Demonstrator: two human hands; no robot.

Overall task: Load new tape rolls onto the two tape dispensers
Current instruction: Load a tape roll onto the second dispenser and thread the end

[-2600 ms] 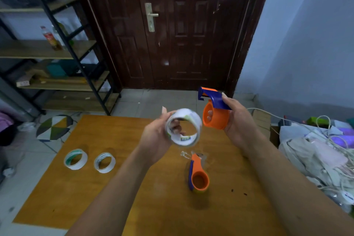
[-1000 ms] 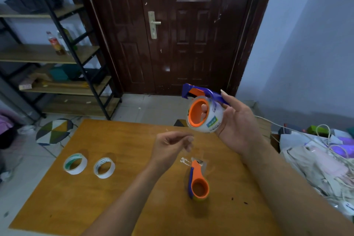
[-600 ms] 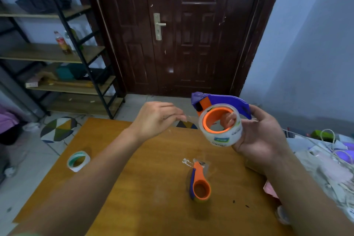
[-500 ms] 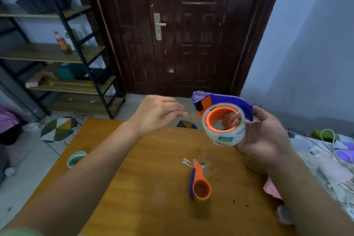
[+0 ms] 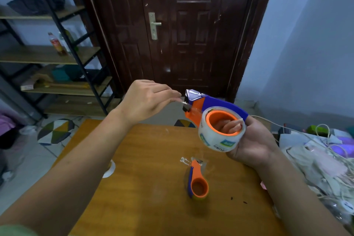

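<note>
Right hand (image 5: 254, 143) is closed around loaded dispenser (image 5: 214, 105), fingers through the tape roll (image 5: 220, 136) core, held above table (image 5: 143, 188). Left hand (image 5: 147, 99) is pinched on the tape end at the cutter. Second dispenser (image 5: 198, 182) is lying on the table, empty.

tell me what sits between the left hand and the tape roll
In the head view, the dispenser's cutter head sits between the left hand and the tape roll, with a clear strip of tape running over it.
</note>
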